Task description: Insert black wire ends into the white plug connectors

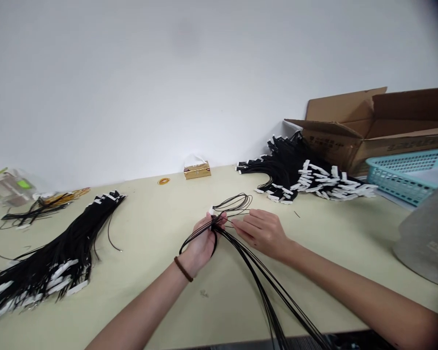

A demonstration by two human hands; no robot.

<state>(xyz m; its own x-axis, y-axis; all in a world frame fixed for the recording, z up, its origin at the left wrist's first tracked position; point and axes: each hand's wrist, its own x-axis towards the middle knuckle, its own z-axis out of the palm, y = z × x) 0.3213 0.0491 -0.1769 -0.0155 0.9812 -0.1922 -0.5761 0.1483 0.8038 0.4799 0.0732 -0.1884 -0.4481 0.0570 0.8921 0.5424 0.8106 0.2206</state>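
A bundle of thin black wires (257, 270) with a white connector (211, 210) at its top crosses the middle of the table. My left hand (203, 240) is closed around the bundle just below the connector, and some wires loop around it. Beside it, my right hand (261, 232) pinches one thin wire between thumb and fingers. Several wires form a loose loop (243, 199) above both hands. The lower ends of the bundle hang over the table's front edge.
A pile of black wire harnesses with white connectors (295, 170) lies at the back right, near a cardboard box (336, 141) and a teal basket (390, 177). Another pile (76, 243) lies left. A gold tissue box (197, 170) stands by the wall; a grey container (428, 238) stands right.
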